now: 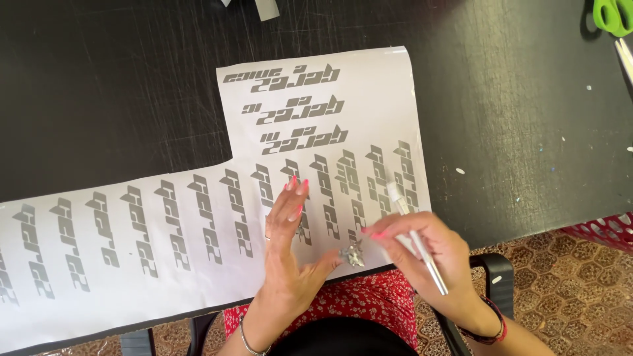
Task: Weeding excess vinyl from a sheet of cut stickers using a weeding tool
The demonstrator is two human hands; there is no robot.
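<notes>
The right hand (432, 254) is closed around a slim white and silver weeding tool (415, 240), gripped like a pen between the thumb and the first fingers; the shaft runs out past the back of the hand toward the wrist, while the white tip points away from the body, over the sheet. The left hand (287, 254) holds nothing: it is spread flat, palm down, with the fingers extended and pressed onto a large white vinyl sheet (198, 277) covered in rows of grey cut lettering. The thumb is stretched sideways toward the right hand.

Between that thumb and the right fingertips, just beside both, a small crumpled wad of silver scrap (353, 254) lies on the sheet near its close edge. Whether it is touched by either hand cannot be told.

A red perforated basket (606, 231) is seen well off to the right of the right hand, cut by the frame edge; its contents are not shown.

Both wrists are bent inward from the near edge of the black table (99, 99). A thin bangle is worn on the left wrist and a dark and red band on the right. Far beyond the right hand, at the table's far corner, green-handled scissors (613, 16) lie.
</notes>
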